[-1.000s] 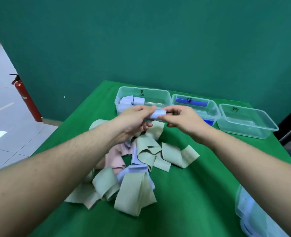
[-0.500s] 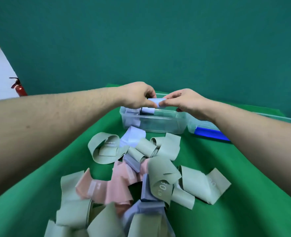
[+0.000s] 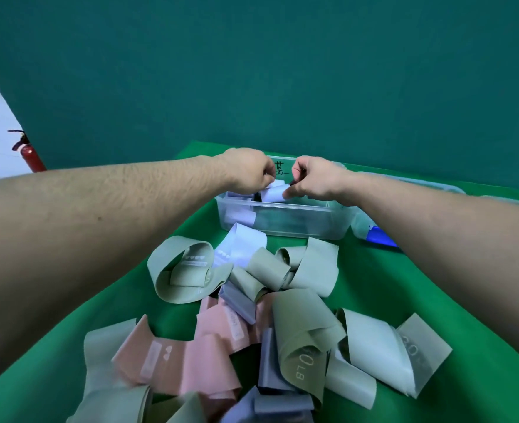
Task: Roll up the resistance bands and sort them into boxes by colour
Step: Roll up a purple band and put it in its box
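Observation:
My left hand and my right hand both pinch a rolled light-blue band, held low inside the clear plastic box at the far side of the table. Other light-blue rolls lie in the box's left end. In front of the box lies a loose pile of bands: sage-green loops, pink bands, grey-blue bands and an unrolled light-blue band.
A second clear box with a dark blue roll stands right of the first, mostly hidden by my right forearm. The table wears a green cloth. A red fire extinguisher stands by the teal wall at far left.
Both hands carried the light-blue roll forward over the box, then lowered it into it. The camera moved closer and tilted down, so the pile fills the foreground.

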A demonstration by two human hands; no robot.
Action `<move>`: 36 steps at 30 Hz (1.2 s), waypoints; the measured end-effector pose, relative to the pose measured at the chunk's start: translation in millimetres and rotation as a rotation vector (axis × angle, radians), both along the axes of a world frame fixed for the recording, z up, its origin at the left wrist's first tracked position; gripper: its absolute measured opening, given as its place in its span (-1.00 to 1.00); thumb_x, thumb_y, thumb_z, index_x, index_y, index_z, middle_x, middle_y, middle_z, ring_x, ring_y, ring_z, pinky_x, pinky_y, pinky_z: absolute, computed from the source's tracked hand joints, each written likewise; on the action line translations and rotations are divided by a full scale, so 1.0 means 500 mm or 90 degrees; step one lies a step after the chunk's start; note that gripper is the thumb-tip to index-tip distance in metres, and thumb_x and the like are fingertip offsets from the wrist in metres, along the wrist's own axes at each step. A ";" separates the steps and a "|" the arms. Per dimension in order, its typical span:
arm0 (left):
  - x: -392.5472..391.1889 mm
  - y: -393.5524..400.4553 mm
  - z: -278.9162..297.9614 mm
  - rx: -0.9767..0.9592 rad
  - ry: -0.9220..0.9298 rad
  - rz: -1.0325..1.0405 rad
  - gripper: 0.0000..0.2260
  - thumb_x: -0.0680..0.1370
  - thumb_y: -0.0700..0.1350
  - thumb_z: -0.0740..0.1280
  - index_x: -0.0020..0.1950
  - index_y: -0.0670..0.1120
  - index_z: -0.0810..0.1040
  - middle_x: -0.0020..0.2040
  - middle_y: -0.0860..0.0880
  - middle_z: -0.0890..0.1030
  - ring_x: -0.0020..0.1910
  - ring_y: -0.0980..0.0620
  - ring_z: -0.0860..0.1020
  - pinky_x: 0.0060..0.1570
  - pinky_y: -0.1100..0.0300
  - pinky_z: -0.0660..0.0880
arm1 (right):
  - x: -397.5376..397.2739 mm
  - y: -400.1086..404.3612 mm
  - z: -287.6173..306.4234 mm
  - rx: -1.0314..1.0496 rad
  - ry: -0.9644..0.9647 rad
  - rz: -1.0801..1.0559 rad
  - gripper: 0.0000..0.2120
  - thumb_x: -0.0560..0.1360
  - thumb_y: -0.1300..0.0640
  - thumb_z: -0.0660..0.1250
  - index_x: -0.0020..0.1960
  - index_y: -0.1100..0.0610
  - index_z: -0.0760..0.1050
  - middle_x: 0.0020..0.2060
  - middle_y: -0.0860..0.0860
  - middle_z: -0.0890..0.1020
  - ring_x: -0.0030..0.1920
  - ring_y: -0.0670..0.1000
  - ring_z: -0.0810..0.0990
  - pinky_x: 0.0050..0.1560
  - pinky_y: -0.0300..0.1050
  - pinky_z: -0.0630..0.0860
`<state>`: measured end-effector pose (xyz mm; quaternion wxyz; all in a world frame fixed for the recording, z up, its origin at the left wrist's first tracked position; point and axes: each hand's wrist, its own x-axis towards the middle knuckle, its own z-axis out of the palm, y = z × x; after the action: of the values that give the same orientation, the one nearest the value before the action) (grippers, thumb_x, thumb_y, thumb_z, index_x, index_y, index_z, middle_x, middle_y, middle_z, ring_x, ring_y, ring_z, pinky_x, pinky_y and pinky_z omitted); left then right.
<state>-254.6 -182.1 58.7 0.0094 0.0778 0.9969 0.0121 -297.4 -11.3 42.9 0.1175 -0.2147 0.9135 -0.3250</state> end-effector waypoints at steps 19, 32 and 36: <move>0.000 -0.001 -0.030 -0.013 -0.016 0.025 -0.71 0.58 -0.10 0.28 0.28 0.09 0.56 0.24 0.11 0.59 0.20 0.02 0.54 0.15 0.19 0.41 | -0.010 -0.051 -0.026 0.083 -0.053 -0.075 -0.68 0.40 0.14 0.52 -0.27 0.07 0.35 -0.42 0.02 0.45 -0.41 0.05 0.36 -0.40 -0.17 0.28; 0.004 0.000 -0.021 0.003 -0.002 0.030 -0.76 0.60 -0.04 0.27 0.25 0.13 0.56 -0.02 0.23 0.62 0.11 0.09 0.50 0.17 0.13 0.23 | -0.006 -0.037 -0.019 0.052 -0.085 -0.055 -0.69 0.38 0.11 0.56 -0.22 0.07 0.40 -0.38 0.01 0.48 -0.40 0.01 0.38 -0.44 -0.20 0.28; 0.017 0.005 -0.009 0.045 0.022 0.024 -0.74 0.59 -0.07 0.22 0.22 0.10 0.59 -0.32 0.30 0.45 -0.06 0.12 0.48 0.14 0.15 0.36 | -0.001 -0.030 -0.010 -0.026 -0.108 -0.066 -0.68 0.41 0.21 0.53 -0.25 0.09 0.36 -0.38 0.05 0.49 -0.42 0.02 0.43 -0.44 -0.21 0.37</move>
<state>-246.1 -179.9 54.4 -0.0106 0.0595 0.9971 0.0462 -298.0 -26.4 38.0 0.1729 -0.1408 0.9034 -0.3663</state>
